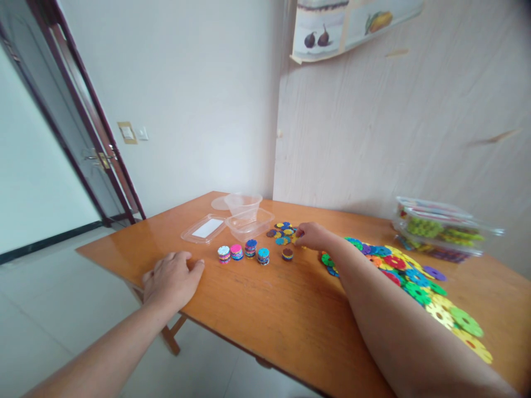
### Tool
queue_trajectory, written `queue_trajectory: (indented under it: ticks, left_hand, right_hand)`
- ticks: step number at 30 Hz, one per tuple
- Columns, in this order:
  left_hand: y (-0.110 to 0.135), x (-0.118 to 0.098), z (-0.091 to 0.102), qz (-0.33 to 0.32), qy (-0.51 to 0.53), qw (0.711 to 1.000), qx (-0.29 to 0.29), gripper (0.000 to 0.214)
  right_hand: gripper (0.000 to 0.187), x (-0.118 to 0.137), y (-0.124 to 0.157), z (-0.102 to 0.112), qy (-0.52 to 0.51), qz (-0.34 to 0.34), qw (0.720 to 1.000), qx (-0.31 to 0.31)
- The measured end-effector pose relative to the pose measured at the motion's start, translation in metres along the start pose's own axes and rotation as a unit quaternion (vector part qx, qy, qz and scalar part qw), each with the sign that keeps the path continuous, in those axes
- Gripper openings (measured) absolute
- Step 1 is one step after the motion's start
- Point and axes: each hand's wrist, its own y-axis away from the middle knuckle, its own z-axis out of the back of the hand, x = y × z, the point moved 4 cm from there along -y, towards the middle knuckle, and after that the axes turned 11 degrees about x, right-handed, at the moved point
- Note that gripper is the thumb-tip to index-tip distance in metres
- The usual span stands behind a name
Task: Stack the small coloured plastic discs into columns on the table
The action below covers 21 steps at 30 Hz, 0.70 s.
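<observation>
My left hand [172,279] lies flat on the table's left front part, fingers slightly spread, with nothing in it. My right hand [311,236] is at a small pile of notched plastic discs [283,232], its fingers pinched on a small yellow disc at the pile's right edge. Whether the disc is off the table I cannot tell. Between my hands stand several short stacks of discs, topped by a white one [224,251], a pink one [236,249], a dark blue one [251,244] and a light blue one [263,253]. Closer to my right hand is a brown-topped stack [287,253].
Large colourful flower-shaped discs [417,293] are heaped beneath and beside my right forearm. Behind the stacks are a clear rectangular tub [249,224], a round clear bowl [243,203] and a lid [204,228]. A filled clear box [442,226] stands at the back right against the wall.
</observation>
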Motion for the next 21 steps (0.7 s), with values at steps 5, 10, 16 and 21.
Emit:
queue_trajectory:
  ticks: [5, 10, 16, 21]
  left_hand:
    - [0.0, 0.001, 0.0, -0.004, -0.003, 1.0, -0.006, 0.054]
    - [0.0, 0.001, 0.0, -0.001, -0.002, 1.0, 0.002, 0.054]
    - [0.0, 0.0, 0.0, 0.0, -0.001, 1.0, 0.001, 0.054]
    - [0.0, 0.001, 0.0, -0.002, -0.001, 1.0, -0.001, 0.054]
  right_hand:
    - [0.032, 0.012, 0.01, 0.011, -0.035, 0.045, 0.998, 0.03]
    - [0.035, 0.023, 0.022, 0.014, -0.062, 0.095, 0.989, 0.094]
    - [0.037, 0.034, 0.03, 0.011, -0.064, 0.139, 0.975, 0.159]
    - [0.033, 0.026, 0.025, 0.013, -0.045, 0.113, 0.984, 0.129]
